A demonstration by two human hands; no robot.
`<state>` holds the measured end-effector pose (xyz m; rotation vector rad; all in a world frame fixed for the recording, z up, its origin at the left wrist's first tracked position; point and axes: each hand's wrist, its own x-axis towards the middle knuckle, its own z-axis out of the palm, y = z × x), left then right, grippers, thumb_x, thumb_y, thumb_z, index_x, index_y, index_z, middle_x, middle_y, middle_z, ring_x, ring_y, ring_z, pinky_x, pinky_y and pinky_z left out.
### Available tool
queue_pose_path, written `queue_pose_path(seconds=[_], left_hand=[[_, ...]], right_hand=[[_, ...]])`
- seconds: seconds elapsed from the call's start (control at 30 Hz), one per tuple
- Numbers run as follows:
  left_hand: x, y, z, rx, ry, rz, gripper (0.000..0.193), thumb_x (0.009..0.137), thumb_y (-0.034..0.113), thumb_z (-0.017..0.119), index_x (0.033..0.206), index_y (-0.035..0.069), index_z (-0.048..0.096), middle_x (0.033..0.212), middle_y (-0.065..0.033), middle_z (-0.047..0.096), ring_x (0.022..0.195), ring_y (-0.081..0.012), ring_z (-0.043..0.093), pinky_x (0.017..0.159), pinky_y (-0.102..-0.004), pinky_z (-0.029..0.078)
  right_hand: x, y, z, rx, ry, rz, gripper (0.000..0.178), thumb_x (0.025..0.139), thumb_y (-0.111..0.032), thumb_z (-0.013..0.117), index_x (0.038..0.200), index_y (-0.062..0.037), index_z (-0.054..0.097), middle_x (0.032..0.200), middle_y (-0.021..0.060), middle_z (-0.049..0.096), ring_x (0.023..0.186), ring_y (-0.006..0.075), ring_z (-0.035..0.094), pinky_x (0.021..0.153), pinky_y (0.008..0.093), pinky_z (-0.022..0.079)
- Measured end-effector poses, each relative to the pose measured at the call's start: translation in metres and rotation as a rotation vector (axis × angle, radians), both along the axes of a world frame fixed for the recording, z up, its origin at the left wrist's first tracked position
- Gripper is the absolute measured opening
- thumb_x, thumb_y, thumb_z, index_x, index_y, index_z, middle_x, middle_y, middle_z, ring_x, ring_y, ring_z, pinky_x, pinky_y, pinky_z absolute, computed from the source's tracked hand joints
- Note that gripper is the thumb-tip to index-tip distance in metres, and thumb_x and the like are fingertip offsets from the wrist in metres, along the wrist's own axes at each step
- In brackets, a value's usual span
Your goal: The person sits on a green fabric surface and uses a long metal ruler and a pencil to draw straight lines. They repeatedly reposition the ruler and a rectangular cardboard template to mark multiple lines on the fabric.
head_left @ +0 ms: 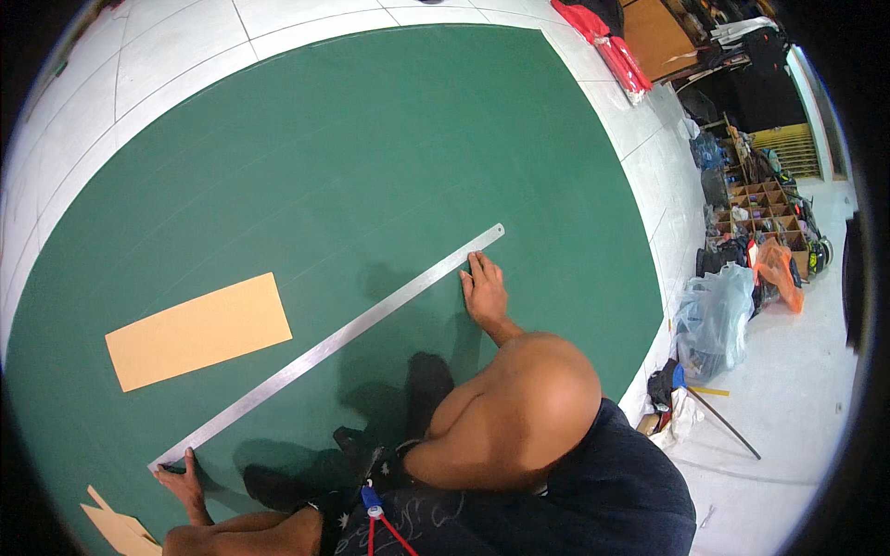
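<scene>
- Left hand (182,474): pressed flat, fingers spread, on the near left end of a long metal ruler (324,349). It grips nothing; it pins that end down, evidently so the ruler cannot slide.
- Right hand (484,289): laid open with fingertips on the ruler close to its far right end, palm resting on the green sheet (371,148) just beside it. Nothing is clasped; the hand bears down on the strip to steady it.
- Ruler: lies flat on the sheet, running diagonally from near left to far right, held at both ends. The far tip, with a small hole, projects just past the right hand.
- Green sheet: a large, dark green covering spread over the white tiled floor (167,46). Faint pale lines cross it, roughly parallel to the ruler.
- Tan card rectangle (198,329): lies flat on the sheet left of the ruler, apart from it, untouched.
- Tan card offcuts (116,528): at the near left edge, just beside the left hand.
- The person crouches on the sheet, right knee (538,389) raised between the hands.
- Far right: a clear plastic bag (714,315), red cloth (612,46) and cluttered storage, well apart from the work.
</scene>
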<state>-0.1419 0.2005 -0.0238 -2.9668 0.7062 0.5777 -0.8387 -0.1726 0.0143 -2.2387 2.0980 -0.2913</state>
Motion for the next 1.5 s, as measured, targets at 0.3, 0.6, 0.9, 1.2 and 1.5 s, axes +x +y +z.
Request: queue_pose_path(seconds=[0.3, 0.6, 0.9, 1.2, 1.5], left_hand=[[-0.002, 0.008, -0.005, -0.029, -0.010, 0.021, 0.123, 0.084, 0.067, 0.072, 0.153, -0.019, 0.017, 0.160, -0.0414, 0.012, 0.152, -0.0512, 0.011, 0.126, -0.0557, 0.010], [-0.013, -0.023, 0.037, -0.018, 0.093, 0.033, 0.117, 0.077, 0.065, 0.080, 0.147, -0.017, 0.033, 0.149, -0.0373, 0.036, 0.141, -0.0479, 0.037, 0.118, -0.0533, 0.032], [0.003, -0.014, 0.027, -0.070, 0.067, 0.009, 0.120, 0.071, 0.069, 0.083, 0.144, -0.015, 0.039, 0.141, -0.0306, 0.047, 0.133, -0.0443, 0.047, 0.112, -0.0508, 0.039], [-0.006, -0.021, 0.035, 0.115, 0.043, 0.076, 0.125, 0.071, 0.074, 0.079, 0.150, -0.011, 0.033, 0.151, -0.0286, 0.038, 0.142, -0.0437, 0.038, 0.116, -0.0574, 0.031], [-0.004, -0.022, 0.030, 0.101, 0.033, 0.062, 0.121, 0.072, 0.071, 0.080, 0.149, -0.010, 0.034, 0.148, -0.0279, 0.042, 0.140, -0.0426, 0.041, 0.114, -0.0557, 0.034]], right_hand=[[-0.001, 0.000, -0.010, 0.111, 0.025, -0.051, 0.051, 0.103, -0.028, 0.056, 0.149, -0.0064, 0.047, 0.155, 0.0120, 0.043, 0.137, 0.0345, 0.042, 0.113, 0.0452, 0.042], [-0.009, -0.015, 0.013, 0.047, -0.154, 0.013, 0.037, 0.096, -0.024, 0.064, 0.127, -0.0033, 0.065, 0.144, 0.0190, 0.052, 0.128, 0.0367, 0.050, 0.104, 0.0460, 0.046], [-0.010, -0.091, 0.052, 0.222, -0.797, -0.411, 0.038, 0.109, -0.033, 0.053, 0.116, 0.0018, 0.067, 0.091, 0.0082, 0.069, 0.087, 0.0189, 0.065, 0.083, 0.0346, 0.053], [-0.034, -0.075, -0.004, 0.055, -0.909, -0.223, 0.024, 0.107, -0.020, 0.057, 0.116, 0.0017, 0.060, 0.100, 0.0070, 0.069, 0.090, 0.0167, 0.070, 0.084, 0.0304, 0.056], [-0.029, -0.068, 0.000, 0.024, -0.582, -0.189, 0.024, 0.108, -0.021, 0.054, 0.113, 0.0024, 0.058, 0.094, 0.0107, 0.070, 0.088, 0.0190, 0.075, 0.078, 0.0329, 0.057]])
